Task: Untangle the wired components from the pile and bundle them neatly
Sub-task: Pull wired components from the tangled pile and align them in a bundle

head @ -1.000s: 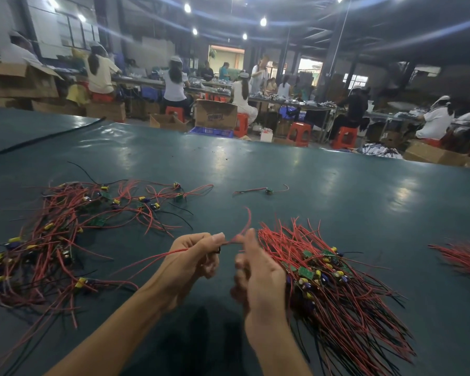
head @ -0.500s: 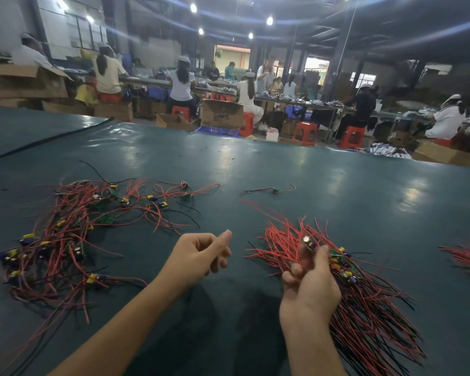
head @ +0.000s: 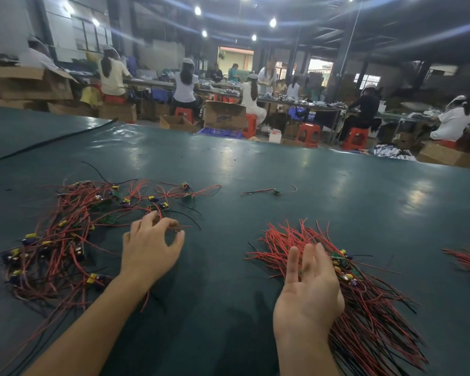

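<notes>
A tangled pile of red and black wired components (head: pixel 65 234), with yellow and blue parts and small green boards, spreads over the left of the dark green table (head: pixel 323 213). My left hand (head: pixel 149 248) reaches over the pile's right edge, fingers loosely curved and thumb apart, fingertips at the nearest red wires, gripping nothing that I can see. On the right lies a combed bundle of wired components (head: pixel 369 316), wires fanned out. My right hand (head: pixel 310 289) rests against its left side with straight fingers, holding nothing.
One loose wired component (head: pixel 276 191) lies alone mid-table. Another red wire bundle (head: pixel 467 260) shows at the right edge. A black cable (head: pixel 52 142) crosses the far left. Beyond the table's far edge are cardboard boxes (head: pixel 224 115), red stools and seated workers.
My right hand laid the component it held onto the right bundle and straightened its fingers. My left hand moved forward and left to the edge of the tangled pile.
</notes>
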Available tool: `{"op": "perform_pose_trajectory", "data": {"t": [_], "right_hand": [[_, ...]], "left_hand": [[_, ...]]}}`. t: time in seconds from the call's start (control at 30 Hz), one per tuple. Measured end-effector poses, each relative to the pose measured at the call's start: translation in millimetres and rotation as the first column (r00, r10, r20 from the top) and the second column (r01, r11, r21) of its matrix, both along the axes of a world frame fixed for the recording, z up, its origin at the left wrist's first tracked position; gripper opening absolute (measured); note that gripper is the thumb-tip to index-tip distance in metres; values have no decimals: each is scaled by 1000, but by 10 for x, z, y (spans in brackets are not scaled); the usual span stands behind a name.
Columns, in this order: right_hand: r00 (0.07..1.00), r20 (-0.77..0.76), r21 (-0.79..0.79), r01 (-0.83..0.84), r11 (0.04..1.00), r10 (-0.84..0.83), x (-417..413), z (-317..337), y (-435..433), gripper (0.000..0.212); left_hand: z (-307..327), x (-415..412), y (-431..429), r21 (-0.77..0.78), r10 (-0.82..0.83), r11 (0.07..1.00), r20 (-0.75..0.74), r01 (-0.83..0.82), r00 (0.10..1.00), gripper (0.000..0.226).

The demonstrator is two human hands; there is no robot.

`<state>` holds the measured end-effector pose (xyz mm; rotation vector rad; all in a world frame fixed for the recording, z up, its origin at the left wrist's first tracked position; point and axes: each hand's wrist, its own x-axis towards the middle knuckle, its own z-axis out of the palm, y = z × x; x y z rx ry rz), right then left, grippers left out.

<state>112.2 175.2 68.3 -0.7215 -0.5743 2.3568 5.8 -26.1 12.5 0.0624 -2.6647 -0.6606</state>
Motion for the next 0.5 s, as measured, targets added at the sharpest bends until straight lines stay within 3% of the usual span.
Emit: {"op": "perform_pose_trajectory", "data": {"t": [0.1, 0.2, 0.4, 0.5], "right_hand": [[997, -70, 65, -8, 998, 12, -15, -19, -88, 50], [990, -138, 191, -4, 982, 31, -11, -46, -153, 76], [986, -112, 322, -81, 943, 123, -47, -162, -222, 75], [972, -59, 309, -197, 930, 225, -75, -211, -252, 66]], "left_hand": [[-78, -75, -84, -125, 69, 992, 288, -34, 955, 54], [-127, -134, -105, -211, 61, 977, 300, 4, 952, 58], [-61, -93, -59, -43, 19, 999, -28, -20, 999, 33], [41, -7, 8, 87, -83, 990, -280, 112, 956, 29]]}}
